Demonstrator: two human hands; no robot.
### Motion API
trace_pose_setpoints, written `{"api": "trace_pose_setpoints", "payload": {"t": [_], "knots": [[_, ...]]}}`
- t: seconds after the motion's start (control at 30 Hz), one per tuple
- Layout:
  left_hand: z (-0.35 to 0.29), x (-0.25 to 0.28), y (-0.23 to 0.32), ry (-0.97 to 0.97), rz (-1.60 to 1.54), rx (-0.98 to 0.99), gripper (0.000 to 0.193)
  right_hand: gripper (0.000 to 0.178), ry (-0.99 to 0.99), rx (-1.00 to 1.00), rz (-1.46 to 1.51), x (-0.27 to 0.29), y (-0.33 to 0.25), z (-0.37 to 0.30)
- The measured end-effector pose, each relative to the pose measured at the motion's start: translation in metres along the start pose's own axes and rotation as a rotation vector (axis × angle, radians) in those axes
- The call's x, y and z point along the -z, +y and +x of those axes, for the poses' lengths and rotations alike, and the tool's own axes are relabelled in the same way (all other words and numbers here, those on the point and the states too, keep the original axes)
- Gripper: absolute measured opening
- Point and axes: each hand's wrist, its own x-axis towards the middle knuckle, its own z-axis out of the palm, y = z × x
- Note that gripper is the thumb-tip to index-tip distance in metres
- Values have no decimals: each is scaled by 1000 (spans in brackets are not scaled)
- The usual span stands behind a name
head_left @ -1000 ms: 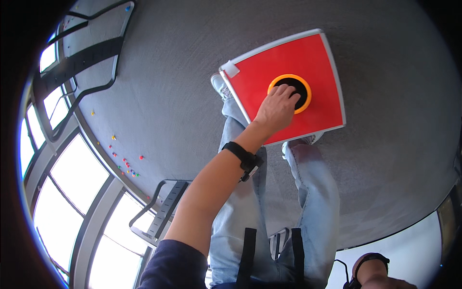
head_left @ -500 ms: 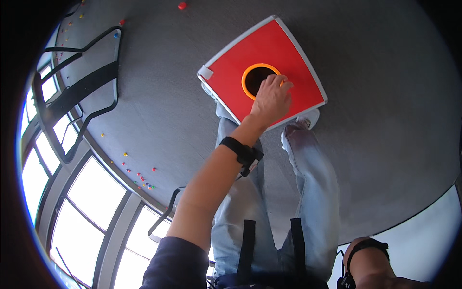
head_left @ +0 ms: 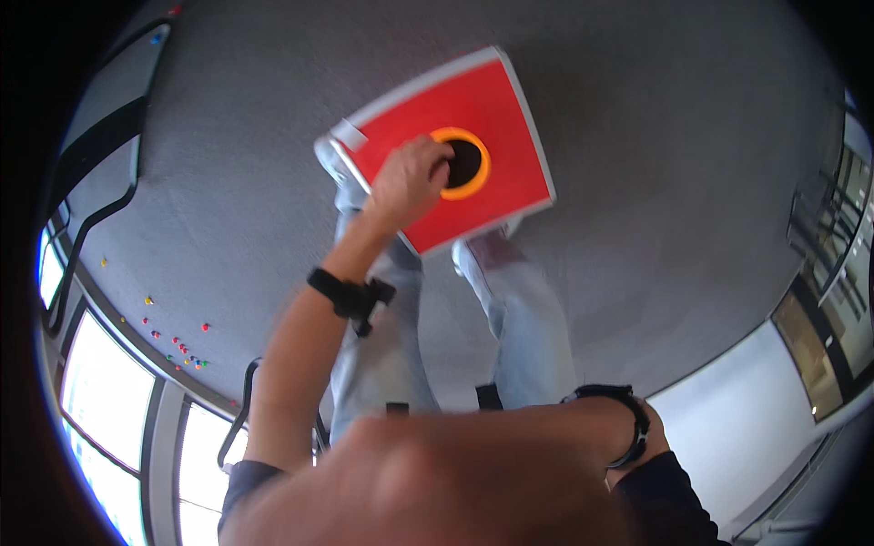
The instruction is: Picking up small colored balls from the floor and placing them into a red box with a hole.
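Note:
A red board (head_left: 492, 105) with a silver-grey frame lies tilted over my shoes, with a dark round opening (head_left: 466, 164) in it. An orange ring (head_left: 485, 168) edges this opening. My left hand (head_left: 410, 182) is at the ring's left side, fingers curled over the rim and fingertips at the dark opening. Its fingers cover that part of the ring. Close to the camera, my right hand (head_left: 410, 473) is a large blur across the bottom, its fingers not distinguishable. Black bands circle both wrists.
Black-framed chairs (head_left: 100, 218) stand at the left, before bright windows (head_left: 109, 391). Several small coloured pieces (head_left: 182, 348) are scattered on the grey floor (head_left: 655, 227). My legs (head_left: 523, 309) in light jeans are below the board. At right is a white panel (head_left: 737, 419).
My left hand has gone from the ring's right side to its left side. My right hand has come up close to the camera. The whole scene has shifted left in view.

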Motion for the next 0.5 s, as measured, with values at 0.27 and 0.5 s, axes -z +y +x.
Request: {"api": "trace_pose_setpoints", "payload": {"t": [0.27,0.5], "knots": [[-55,138,-68,161,-117,95,25,29,492,-443,-98,-8,15,85],[-88,220,-175,224,62,364,22,57,640,-591,-232,-4,9,98]]}}
